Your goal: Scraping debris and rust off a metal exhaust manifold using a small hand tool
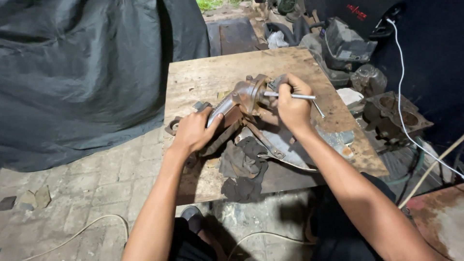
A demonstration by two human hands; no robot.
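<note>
A rusty, greasy metal engine part (241, 99) lies on a worn wooden board (212, 72). My left hand (193, 130) grips the part's lower left end and holds it down. My right hand (292, 104) is closed around a thin silver T-handle wrench (302, 97), whose shaft points left into the top of the part. A flat metal plate (285, 145) and a dark greasy rag (244, 166) lie just below the part, between my forearms.
A large dark tarp (82, 72) covers something at the left. Engine pieces (394, 113) and a black box (345, 43) sit at the right, with a white cable (400, 96) running past them. Brick paving (87, 188) lies below the board.
</note>
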